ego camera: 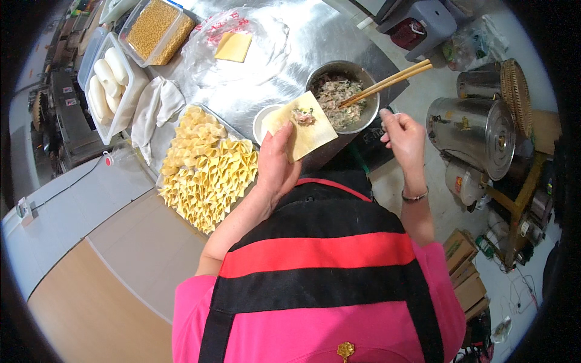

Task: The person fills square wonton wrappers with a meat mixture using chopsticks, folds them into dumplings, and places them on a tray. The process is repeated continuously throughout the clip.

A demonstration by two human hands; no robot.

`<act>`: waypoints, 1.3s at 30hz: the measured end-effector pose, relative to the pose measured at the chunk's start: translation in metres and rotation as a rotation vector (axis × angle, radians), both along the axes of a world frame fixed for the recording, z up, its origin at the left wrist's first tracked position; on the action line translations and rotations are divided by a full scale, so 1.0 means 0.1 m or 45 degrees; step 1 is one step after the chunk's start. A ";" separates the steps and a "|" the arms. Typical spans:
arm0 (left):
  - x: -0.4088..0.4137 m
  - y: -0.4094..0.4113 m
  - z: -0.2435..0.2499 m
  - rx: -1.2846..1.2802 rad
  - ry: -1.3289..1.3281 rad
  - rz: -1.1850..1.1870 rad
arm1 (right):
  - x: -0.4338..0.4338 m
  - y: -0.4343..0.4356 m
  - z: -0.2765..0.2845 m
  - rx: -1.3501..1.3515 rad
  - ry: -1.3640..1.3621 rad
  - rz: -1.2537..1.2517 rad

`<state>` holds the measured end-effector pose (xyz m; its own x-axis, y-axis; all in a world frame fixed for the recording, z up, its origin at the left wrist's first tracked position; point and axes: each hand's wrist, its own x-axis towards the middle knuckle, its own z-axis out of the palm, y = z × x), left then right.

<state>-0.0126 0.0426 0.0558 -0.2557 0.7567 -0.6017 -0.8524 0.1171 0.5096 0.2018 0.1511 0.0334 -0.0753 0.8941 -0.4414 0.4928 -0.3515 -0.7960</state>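
Observation:
On my left hand (278, 165) lies a square yellow dough wrapper (308, 140), held at its edge under the thumb. A small lump of minced filling (303, 116) with green bits sits on the wrapper. My right hand (404, 136) is to the right of a steel bowl (373, 113), its fingers curled in and nothing visible in them. The bowl holds minced filling (336, 97). A pair of wooden chopsticks (390, 82) stands in the filling, leaning over the bowl's right rim. Partly hidden behind the wrapper is a small white bowl (258, 125).
Many folded wontons (211, 181) cover a tray at left. A plastic bag (268, 50) bears a stack of wrappers (233, 47). Beyond are a white cloth (156, 104), a tub of white rolls (129, 106) and a container of soybeans (152, 34). Steel pots (463, 136) stand at right.

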 end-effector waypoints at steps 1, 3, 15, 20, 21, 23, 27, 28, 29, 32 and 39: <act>0.03 -0.02 -0.01 0.027 -0.016 -0.023 | -0.08 -0.10 0.07 0.013 0.219 -0.045; 0.09 -0.04 0.00 0.073 -0.040 -0.063 | -0.30 -0.26 0.08 0.307 0.647 0.082; 0.25 -0.22 0.08 0.156 -0.055 -0.071 | -0.72 -0.29 0.16 0.275 0.657 0.182; 0.27 -0.26 0.05 0.101 0.114 -0.206 | -0.71 -0.32 0.20 0.280 0.742 0.328; 0.28 -0.26 0.03 0.077 0.149 -0.228 | -0.71 -0.33 0.20 0.369 0.752 0.368; 0.28 -0.26 0.01 0.060 0.239 -0.256 | -0.70 -0.34 0.22 0.531 0.729 0.463; 0.23 -0.21 0.03 0.057 0.374 -0.326 | -0.64 -0.39 0.33 0.735 0.646 0.657; 0.22 -0.20 0.04 0.048 0.388 -0.354 | -0.64 -0.39 0.33 0.786 0.634 0.695; 0.22 -0.19 0.04 0.039 0.384 -0.369 | -0.64 -0.40 0.32 0.837 0.620 0.732; 0.21 -0.17 0.04 0.033 0.365 -0.399 | -0.62 -0.39 0.29 0.929 0.535 0.791; 0.24 -0.21 0.03 0.098 0.186 -0.308 | -0.60 -0.40 0.24 0.858 0.448 0.606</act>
